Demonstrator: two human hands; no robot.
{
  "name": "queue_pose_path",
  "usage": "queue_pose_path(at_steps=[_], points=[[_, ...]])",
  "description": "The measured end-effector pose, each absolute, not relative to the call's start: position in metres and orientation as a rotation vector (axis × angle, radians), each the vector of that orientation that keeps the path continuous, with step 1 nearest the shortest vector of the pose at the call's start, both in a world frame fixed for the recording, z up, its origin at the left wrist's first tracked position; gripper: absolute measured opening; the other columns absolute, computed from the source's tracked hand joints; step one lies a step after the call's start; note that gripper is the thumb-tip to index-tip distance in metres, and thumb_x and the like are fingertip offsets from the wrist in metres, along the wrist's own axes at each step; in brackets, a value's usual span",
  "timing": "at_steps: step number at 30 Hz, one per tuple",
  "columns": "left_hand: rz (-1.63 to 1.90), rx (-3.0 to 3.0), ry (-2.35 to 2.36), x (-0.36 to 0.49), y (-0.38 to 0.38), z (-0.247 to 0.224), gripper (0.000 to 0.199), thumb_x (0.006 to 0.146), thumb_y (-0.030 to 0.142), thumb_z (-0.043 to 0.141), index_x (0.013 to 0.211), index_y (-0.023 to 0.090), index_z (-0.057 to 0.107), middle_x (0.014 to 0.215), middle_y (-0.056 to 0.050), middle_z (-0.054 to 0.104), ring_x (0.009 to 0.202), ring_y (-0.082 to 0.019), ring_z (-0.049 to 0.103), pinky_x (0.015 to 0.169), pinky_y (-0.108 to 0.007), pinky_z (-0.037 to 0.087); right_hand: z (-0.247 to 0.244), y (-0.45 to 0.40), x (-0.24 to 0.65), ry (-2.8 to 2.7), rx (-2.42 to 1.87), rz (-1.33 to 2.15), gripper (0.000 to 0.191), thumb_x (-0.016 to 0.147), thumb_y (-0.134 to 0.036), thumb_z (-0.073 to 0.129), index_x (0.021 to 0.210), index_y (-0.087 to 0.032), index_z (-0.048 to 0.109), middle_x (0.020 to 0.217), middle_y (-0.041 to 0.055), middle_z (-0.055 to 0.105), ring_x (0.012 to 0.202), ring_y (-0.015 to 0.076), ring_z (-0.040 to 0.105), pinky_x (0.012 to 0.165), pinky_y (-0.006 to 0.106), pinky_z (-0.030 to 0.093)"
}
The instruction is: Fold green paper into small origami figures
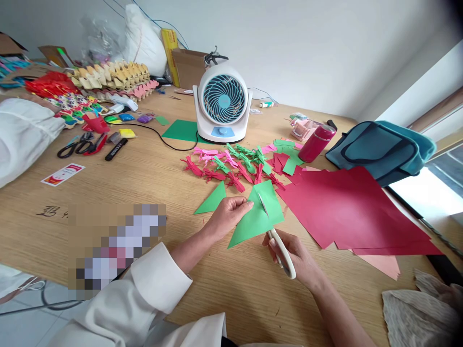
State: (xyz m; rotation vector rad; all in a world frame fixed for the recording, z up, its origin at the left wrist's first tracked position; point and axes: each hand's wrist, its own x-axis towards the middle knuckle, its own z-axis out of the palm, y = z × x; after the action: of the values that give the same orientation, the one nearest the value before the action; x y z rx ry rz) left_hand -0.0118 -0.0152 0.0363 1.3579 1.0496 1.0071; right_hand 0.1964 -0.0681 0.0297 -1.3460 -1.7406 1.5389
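Note:
My left hand (231, 214) pinches the left edge of a sheet of green paper (249, 224), holding it above the table. In my right hand (292, 255) is a pair of scissors (284, 253) with white handles. One blade lies over the green paper and the other is hidden beneath it. Beyond my left hand a green paper triangle (213, 200) lies on the table. Farther back is a pile of cut paper pieces (235, 166) in red, green and pink.
A white fan (224, 99) stands behind the paper pieces. Red paper sheets (347, 207), a red bottle (317, 143) and a teal bag (379, 147) are on the right. At left lie black-handled scissors (75, 147), a black marker (116, 149) and a white bag (27, 135).

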Motion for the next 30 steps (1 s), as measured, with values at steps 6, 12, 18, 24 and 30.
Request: queue_pose_path(at_steps=[6,12,18,24,30], points=[[1.027,1.387,1.081,-0.012,-0.016,0.039,0.047,0.088,0.046,0.055,0.061,0.019,0.027,0.063,0.005,0.021,0.058,-0.008,0.022,0.055,-0.025,0.019,0.026,-0.069,0.197,-1.725,-1.33,1.527,0.047,0.091,-0.064,0.048,0.077,-0.019,0.051,0.06,-0.0035,0.045,0.056,0.0116,0.041,0.053,0.025,0.034],[1.045,1.403,1.087,-0.012,-0.016,0.042,0.047,0.087,0.043,0.055,0.061,0.02,0.024,0.062,0.005,0.019,0.058,-0.008,0.02,0.054,-0.025,0.017,0.024,-0.069,0.196,-1.729,-1.309,1.497,0.047,0.09,-0.063,0.049,0.075,-0.019,0.052,0.059,-0.0035,0.044,0.055,0.0113,0.041,0.052,0.025,0.034],[1.042,1.383,1.086,-0.012,-0.016,0.041,0.047,0.086,0.043,0.056,0.06,0.019,0.025,0.061,0.005,0.02,0.057,-0.008,0.021,0.054,-0.025,0.017,0.025,-0.069,0.195,-1.713,-1.313,1.51,0.049,0.089,-0.065,0.05,0.073,-0.019,0.05,0.06,-0.0037,0.044,0.054,0.0107,0.041,0.05,0.025,0.033],[1.037,1.364,1.08,-0.012,-0.017,0.042,0.047,0.085,0.043,0.056,0.059,0.019,0.025,0.061,0.006,0.02,0.057,-0.008,0.02,0.054,-0.025,0.018,0.021,-0.068,0.197,-1.722,-1.316,1.498,0.048,0.09,-0.063,0.052,0.071,-0.019,0.049,0.06,-0.0038,0.042,0.054,0.0104,0.039,0.05,0.025,0.031],[1.036,1.367,1.088,-0.012,-0.016,0.043,0.047,0.085,0.043,0.056,0.059,0.019,0.026,0.06,0.006,0.02,0.057,-0.008,0.021,0.055,-0.025,0.018,0.02,-0.069,0.196,-1.711,-1.3,1.515,0.047,0.089,-0.063,0.052,0.074,-0.018,0.051,0.059,-0.0043,0.041,0.054,0.0105,0.04,0.05,0.025,0.031]])
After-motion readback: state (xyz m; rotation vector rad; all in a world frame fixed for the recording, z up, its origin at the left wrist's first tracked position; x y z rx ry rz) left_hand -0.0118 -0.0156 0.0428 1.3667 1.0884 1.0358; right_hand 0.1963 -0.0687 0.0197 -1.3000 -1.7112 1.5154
